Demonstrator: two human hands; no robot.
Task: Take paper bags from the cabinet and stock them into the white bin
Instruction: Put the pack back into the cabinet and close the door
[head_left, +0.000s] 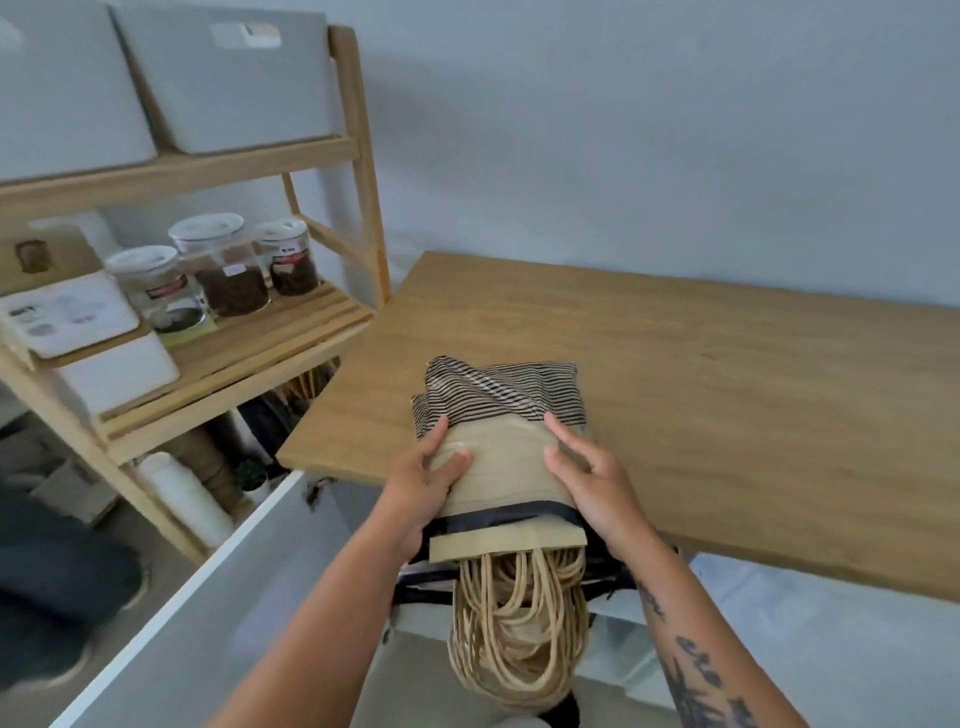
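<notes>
A stack of flat paper bags (506, 467), tan with black-striped ends, lies partly on the wooden counter (727, 395) at its near edge. Their tan rope handles (517, 634) hang down over the open cabinet below. My left hand (428, 486) grips the stack's left side, thumb on top. My right hand (589, 475) holds the right side, fingers spread along the top. White bins (228, 78) stand on the top shelf of the wooden rack at the upper left.
The open white cabinet door (218, 597) swings out at the lower left. The wooden rack (358, 156) holds several clear jars (228, 265) and a white box (104, 358). Rolls and a white bottle (182, 493) sit under it. A grey wall is behind.
</notes>
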